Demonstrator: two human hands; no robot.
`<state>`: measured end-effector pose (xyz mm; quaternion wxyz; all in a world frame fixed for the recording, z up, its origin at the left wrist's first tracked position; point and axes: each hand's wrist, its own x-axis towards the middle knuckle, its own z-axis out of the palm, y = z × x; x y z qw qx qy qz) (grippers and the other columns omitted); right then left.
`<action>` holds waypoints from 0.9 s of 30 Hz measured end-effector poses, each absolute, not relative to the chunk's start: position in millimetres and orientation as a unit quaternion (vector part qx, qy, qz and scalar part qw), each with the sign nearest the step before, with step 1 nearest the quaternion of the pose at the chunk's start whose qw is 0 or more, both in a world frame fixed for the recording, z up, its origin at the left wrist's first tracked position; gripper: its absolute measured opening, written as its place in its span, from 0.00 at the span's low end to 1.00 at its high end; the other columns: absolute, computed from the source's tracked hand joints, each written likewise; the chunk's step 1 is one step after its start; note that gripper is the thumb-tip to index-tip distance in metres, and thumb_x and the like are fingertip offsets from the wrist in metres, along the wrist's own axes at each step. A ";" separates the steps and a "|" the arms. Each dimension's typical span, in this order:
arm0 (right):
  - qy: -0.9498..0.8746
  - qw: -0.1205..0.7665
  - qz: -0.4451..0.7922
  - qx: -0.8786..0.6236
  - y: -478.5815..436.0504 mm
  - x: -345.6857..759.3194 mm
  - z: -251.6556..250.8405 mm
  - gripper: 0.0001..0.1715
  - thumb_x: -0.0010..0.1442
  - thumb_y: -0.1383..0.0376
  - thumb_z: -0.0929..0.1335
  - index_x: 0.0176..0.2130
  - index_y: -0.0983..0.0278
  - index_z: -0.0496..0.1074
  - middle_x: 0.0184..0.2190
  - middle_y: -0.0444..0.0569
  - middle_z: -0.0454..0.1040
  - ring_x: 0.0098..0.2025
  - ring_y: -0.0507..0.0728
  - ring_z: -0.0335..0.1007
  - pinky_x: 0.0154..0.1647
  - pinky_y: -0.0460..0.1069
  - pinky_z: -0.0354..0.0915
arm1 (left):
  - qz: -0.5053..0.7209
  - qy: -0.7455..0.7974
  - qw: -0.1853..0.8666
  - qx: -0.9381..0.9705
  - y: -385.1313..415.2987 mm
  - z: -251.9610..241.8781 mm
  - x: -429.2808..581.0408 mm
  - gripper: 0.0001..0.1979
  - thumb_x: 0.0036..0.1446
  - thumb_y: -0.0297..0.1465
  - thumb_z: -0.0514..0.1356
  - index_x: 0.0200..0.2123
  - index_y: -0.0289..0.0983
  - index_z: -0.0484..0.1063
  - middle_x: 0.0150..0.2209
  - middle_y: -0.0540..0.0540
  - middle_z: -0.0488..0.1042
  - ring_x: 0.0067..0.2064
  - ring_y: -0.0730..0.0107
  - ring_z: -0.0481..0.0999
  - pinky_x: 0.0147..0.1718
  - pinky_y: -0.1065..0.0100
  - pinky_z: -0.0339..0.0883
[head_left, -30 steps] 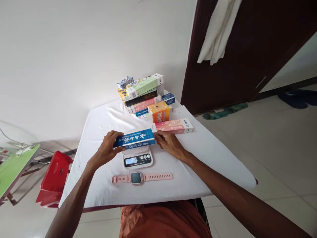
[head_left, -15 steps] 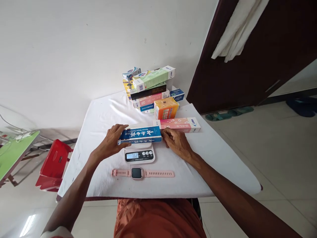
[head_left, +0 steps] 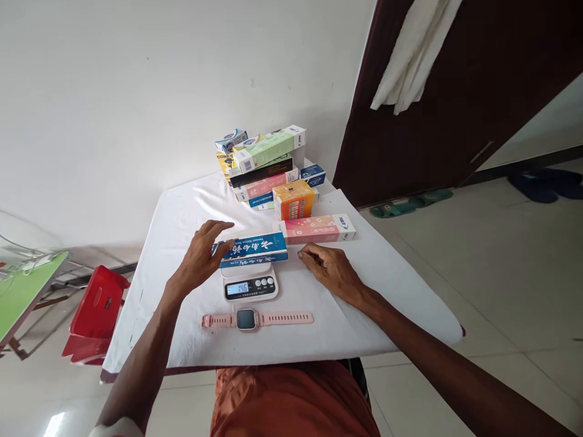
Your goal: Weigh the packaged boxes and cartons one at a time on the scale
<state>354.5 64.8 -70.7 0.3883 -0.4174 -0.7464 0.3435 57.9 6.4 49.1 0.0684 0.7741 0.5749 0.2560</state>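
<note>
A blue toothpaste box (head_left: 255, 247) lies across a white digital kitchen scale (head_left: 250, 286), whose lit display reads about 146. My left hand (head_left: 200, 252) is open at the box's left end, its fingers apart and partly in front of the box. Just past the right end, my right hand (head_left: 332, 270) rests near the cloth with its fingers curled together and no object showing in them. A pink smartwatch (head_left: 246, 319) is laid out flat in front of the scale. Behind my right hand is a pink and white toothpaste box (head_left: 319, 229).
An orange box (head_left: 294, 200) stands behind the pink one. Farther back, by the wall, several cartons are piled up, a green and white box (head_left: 271, 149) on top. White cloth (head_left: 364, 309) covers the table. A red chair (head_left: 98, 309) stands left of it.
My left hand has loosened from the blue toothpaste box and its fingers have lifted. My right hand has moved slightly off the box's end. The display dropped from about 362 to 146.
</note>
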 end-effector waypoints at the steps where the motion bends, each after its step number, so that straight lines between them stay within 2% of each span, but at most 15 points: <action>1: -0.742 0.391 0.347 -0.420 64.5 354.5 -71.8 0.19 0.67 0.53 0.63 0.28 0.59 0.66 0.21 0.41 0.66 0.25 0.53 0.61 0.30 0.49 0.58 | 0.285 0.580 0.062 0.760 3.8 47.8 57.1 0.17 0.73 0.39 0.59 0.60 0.42 0.74 0.56 0.41 0.78 0.54 0.57 0.80 0.50 0.57 0.76; 3: -0.738 0.390 0.353 -0.423 65.0 353.6 -73.0 0.19 0.67 0.53 0.63 0.28 0.59 0.67 0.21 0.41 0.66 0.25 0.53 0.61 0.30 0.49 0.58 | 0.349 0.598 0.037 0.721 -2.9 43.0 51.8 0.16 0.72 0.40 0.60 0.57 0.42 0.76 0.55 0.42 0.79 0.55 0.58 0.80 0.50 0.58 0.76; 6: -0.742 0.385 0.353 -0.420 66.6 352.2 -72.8 0.18 0.66 0.53 0.64 0.28 0.59 0.67 0.21 0.41 0.66 0.25 0.52 0.60 0.29 0.49 0.58 | 0.438 0.628 -0.010 0.643 -12.9 29.8 37.8 0.15 0.71 0.41 0.61 0.54 0.40 0.78 0.53 0.42 0.81 0.56 0.58 0.79 0.55 0.56 0.74; 9: -0.743 0.385 0.353 -0.418 67.2 352.3 -72.8 0.18 0.66 0.53 0.64 0.28 0.59 0.68 0.20 0.41 0.66 0.24 0.52 0.59 0.29 0.49 0.58 | 0.477 0.655 -0.039 0.585 -18.9 10.5 25.8 0.17 0.70 0.43 0.62 0.53 0.40 0.78 0.52 0.42 0.81 0.54 0.59 0.80 0.56 0.55 0.74; 15: -0.743 0.373 0.356 -0.426 63.9 357.1 -74.0 0.19 0.67 0.51 0.65 0.30 0.60 0.70 0.21 0.41 0.66 0.24 0.52 0.60 0.28 0.48 0.58 | 0.501 0.669 -0.148 0.529 -28.9 -26.7 21.3 0.24 0.76 0.46 0.51 0.63 0.38 0.70 0.60 0.34 0.73 0.61 0.55 0.74 0.59 0.51 0.70; 20: -0.742 0.363 0.366 -0.428 61.0 360.9 -70.8 0.18 0.67 0.51 0.65 0.32 0.60 0.71 0.23 0.42 0.69 0.26 0.53 0.63 0.28 0.48 0.59 | 0.471 0.689 -0.128 0.536 -39.6 -40.1 16.8 0.23 0.77 0.45 0.48 0.64 0.40 0.68 0.60 0.33 0.73 0.63 0.53 0.71 0.59 0.48 0.69; 24: -0.743 0.364 0.373 -0.419 61.3 361.0 -69.4 0.17 0.66 0.51 0.65 0.32 0.60 0.71 0.25 0.43 0.72 0.27 0.53 0.65 0.30 0.49 0.62 | 0.453 0.694 -0.131 0.544 -36.8 -33.5 16.3 0.22 0.77 0.44 0.47 0.63 0.41 0.68 0.59 0.35 0.74 0.62 0.54 0.72 0.57 0.50 0.71; 27: -0.745 0.364 0.379 -0.411 61.9 360.6 -68.8 0.16 0.66 0.52 0.65 0.32 0.60 0.71 0.25 0.43 0.73 0.27 0.54 0.66 0.31 0.49 0.63 | 0.451 0.675 -0.148 0.565 -25.3 -10.2 26.9 0.21 0.77 0.44 0.49 0.63 0.41 0.68 0.59 0.35 0.73 0.60 0.54 0.73 0.57 0.51 0.71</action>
